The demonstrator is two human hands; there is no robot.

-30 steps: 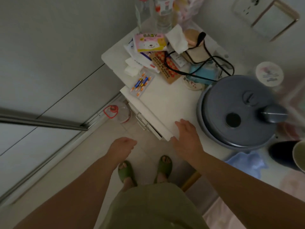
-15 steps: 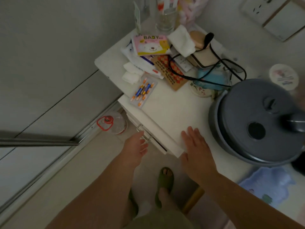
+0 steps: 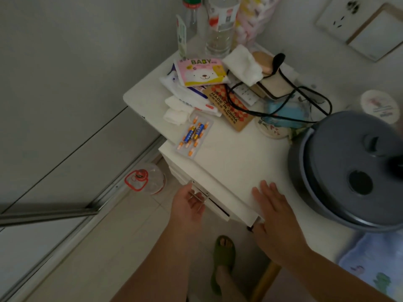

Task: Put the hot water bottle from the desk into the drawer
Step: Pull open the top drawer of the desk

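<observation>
Dim room, low light, no lamp seen.
Wall (image 3: pixel 65 51): plain grey, upper left of frame.
Sliding door (image 3: pixel 65 153): pale panels, left; metal track (image 3: pixel 122 182) runs diagonally along its foot.
Floor (image 3: pixel 122 247): light tile, lower left and centre.
Desk (image 3: pixel 235 158): white top, centre to right, cluttered at the far end.
Socket (image 3: pixel 340 16): white wall plate, upper right.
Frame (image 3: pixel 377 33): wood-edged panel just beside the socket, tilted in view.
Wooden leg (image 3: pixel 265 280): bottom centre-right.
</observation>
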